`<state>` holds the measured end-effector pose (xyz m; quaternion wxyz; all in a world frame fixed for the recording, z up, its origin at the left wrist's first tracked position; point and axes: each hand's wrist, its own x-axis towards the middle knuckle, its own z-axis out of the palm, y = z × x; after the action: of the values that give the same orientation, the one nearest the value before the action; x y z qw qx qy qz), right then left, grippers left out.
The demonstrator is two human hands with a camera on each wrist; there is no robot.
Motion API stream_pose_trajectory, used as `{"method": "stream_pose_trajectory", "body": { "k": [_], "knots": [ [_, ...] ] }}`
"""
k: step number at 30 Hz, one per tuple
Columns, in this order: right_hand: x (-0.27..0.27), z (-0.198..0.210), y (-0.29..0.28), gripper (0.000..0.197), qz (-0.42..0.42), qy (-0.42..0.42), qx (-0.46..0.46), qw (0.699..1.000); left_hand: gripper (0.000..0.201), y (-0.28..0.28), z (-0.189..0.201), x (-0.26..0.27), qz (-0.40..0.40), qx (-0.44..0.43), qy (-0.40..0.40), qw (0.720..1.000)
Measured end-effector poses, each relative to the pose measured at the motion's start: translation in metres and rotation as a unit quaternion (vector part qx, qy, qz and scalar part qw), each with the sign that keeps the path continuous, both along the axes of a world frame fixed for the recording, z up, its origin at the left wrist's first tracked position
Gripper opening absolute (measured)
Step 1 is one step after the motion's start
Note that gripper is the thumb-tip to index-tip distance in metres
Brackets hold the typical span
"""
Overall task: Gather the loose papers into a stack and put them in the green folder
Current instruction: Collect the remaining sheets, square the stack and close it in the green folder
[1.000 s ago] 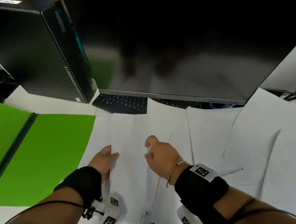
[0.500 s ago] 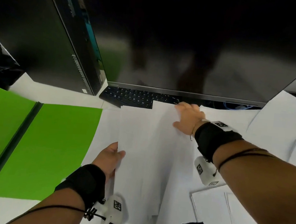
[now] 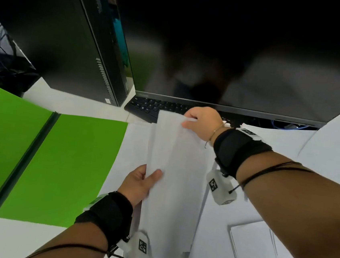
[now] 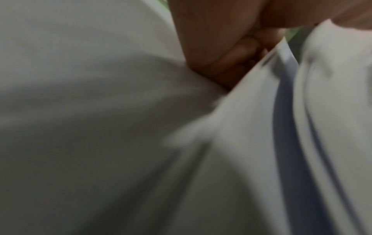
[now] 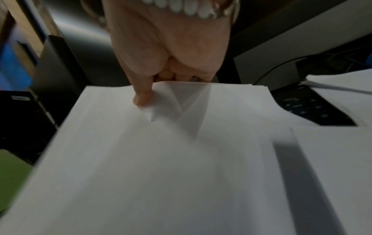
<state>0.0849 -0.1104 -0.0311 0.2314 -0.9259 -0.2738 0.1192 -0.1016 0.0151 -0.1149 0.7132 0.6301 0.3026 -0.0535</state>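
A stack of white papers lies lengthwise in the middle of the desk, held at both ends. My right hand pinches its far edge by the keyboard, thumb on top and fingers curled under the papers. My left hand grips the stack's left edge near me, thumb on top; the left wrist view shows its fingers tucked under the sheets. The green folder lies open and flat to the left of the stack. More loose sheets lie to the right.
A black monitor stands right behind the papers, over a black keyboard. A black computer tower stands at the back left. Another small pile of sheets lies near the front right.
My right hand has reached from the stack's middle to its far edge and taken hold of it. My left hand has kept its grip on the near left edge.
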Motion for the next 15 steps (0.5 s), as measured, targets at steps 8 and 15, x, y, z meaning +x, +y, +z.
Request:
{"method": "stream_pose_trajectory", "body": {
  "k": [8, 15],
  "knots": [
    [0.010, 0.005, -0.058, 0.043, 0.013, -0.048, -0.192, 0.980, 0.024, 0.002, -0.015, 0.006, -0.019, 0.075, 0.015, 0.997],
    [-0.007, -0.012, -0.093, 0.042, 0.158, -0.081, -0.397, 0.901, 0.021, 0.002, -0.014, 0.005, -0.040, 0.087, 0.013, 0.995]
  ]
}}
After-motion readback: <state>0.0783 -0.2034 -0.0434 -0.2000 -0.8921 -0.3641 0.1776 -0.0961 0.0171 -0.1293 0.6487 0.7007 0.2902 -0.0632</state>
